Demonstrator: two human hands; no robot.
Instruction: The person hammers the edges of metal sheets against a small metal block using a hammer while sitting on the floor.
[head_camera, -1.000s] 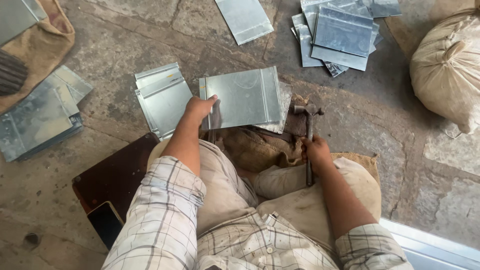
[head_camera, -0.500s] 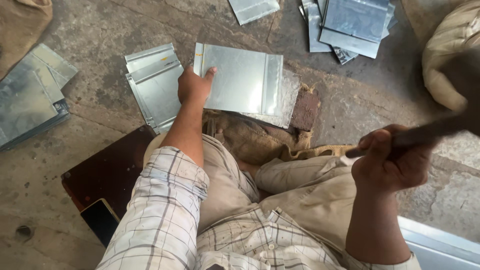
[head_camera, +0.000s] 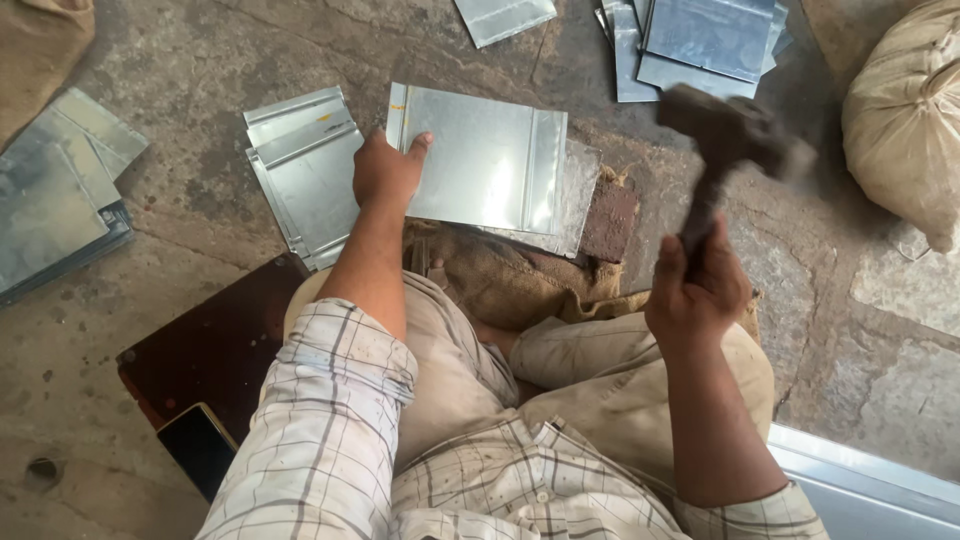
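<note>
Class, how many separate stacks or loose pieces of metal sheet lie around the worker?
5: sheet under left hand, stack beside it, far-left stack, top loose piece, top-right stack. Others may be hidden.

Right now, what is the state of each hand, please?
Left hand: open, pressing flat on the metal sheet.
Right hand: closed around the hammer handle, hammer raised.

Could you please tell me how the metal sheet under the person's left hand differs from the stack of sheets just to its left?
The metal sheet is a single piece with folded side edges, pinned at its corner by the left hand; the stack of sheets holds several pieces, untouched. The metal sheet lies over other metal and burlap; the stack rests on the stone floor. Both are flat, grey and shiny. The right hand holds a blurred hammer raised.
</note>
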